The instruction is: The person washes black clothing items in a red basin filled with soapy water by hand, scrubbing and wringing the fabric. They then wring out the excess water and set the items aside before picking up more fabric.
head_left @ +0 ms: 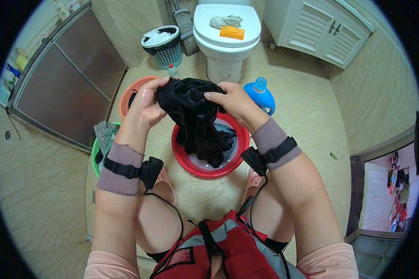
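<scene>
A wet black garment (191, 109) is stretched between my two hands above a red basin (178, 158). My left hand (146, 104) grips its upper left edge. At its upper right, my right hand (235, 100) holds it with the thumb on top and the fingers mostly hidden behind the cloth. The lower part of the garment hangs into the basin, where soapy water (237, 151) and dark cloth show. Its exact kind of clothing cannot be made out.
A blue detergent bottle (260, 96) stands right of the basin. An orange basin (125, 100) and a green basin (97, 160) with clothes sit at the left. Behind are a small red-capped bottle (173, 71), a bin (167, 55) and a toilet (223, 56).
</scene>
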Action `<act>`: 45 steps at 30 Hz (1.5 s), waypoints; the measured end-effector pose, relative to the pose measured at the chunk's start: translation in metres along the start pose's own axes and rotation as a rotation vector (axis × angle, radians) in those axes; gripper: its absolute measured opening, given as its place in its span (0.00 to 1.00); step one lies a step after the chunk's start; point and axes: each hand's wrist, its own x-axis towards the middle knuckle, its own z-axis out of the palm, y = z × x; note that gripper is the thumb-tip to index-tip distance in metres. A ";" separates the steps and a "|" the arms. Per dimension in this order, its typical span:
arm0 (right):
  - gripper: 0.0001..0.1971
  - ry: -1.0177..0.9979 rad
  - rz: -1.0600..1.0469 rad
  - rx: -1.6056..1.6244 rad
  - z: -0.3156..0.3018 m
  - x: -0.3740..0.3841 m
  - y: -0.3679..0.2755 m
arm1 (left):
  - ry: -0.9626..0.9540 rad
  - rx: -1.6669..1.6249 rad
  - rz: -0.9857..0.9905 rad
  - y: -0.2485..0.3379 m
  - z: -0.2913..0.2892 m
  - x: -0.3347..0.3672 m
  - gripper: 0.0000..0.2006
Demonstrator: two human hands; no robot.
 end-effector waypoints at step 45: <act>0.14 0.289 -0.264 0.036 -0.007 -0.009 -0.030 | -0.132 0.899 0.086 -0.086 0.009 0.022 0.22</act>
